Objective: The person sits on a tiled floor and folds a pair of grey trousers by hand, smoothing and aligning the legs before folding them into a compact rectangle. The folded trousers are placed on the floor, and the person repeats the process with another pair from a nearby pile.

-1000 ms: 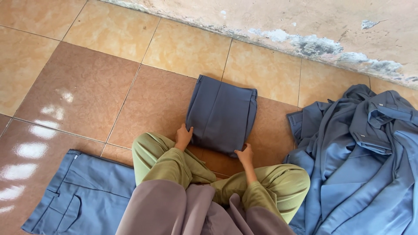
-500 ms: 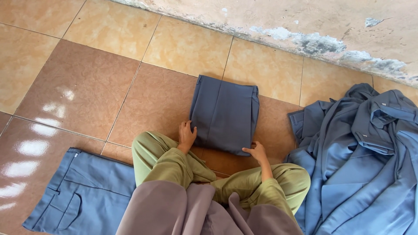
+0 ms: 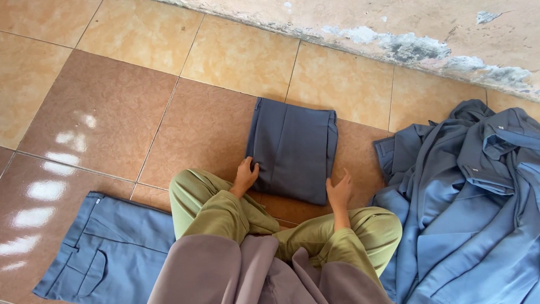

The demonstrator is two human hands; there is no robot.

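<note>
A: Head view, looking straight down, and the left hand rests on the near left corner of the dark grey folded cloth garment, fingers loosely curled on the fabric rather than pinching it.

B: And the right hand?

A: Open, fingers together, edge-on just beside the near right corner of the fold. I can't tell whether it touches the cloth or only the floor next to it. No closed grip on either side.

B: Where does the garment lie?

A: Flat on the brown and tan tiled floor, right in front of the person's crossed legs in olive-green trousers, its far edge pointing to the stained plaster wall.

B: How does the fold look?

A: Neat rectangle, edges squared, layers stacked at the right side. I'd judge this piece is as good as folded, with the hands only pressing or straightening it.

B: What else lies about?

A: To the person's left, a lighter blue pair of trousers spread flat on the tiles, pocket showing, not folded. To the right, a rumpled heap of blue-grey clothes, well clear of the fold. By my reckoning, one piece done and a good deal left.
</note>
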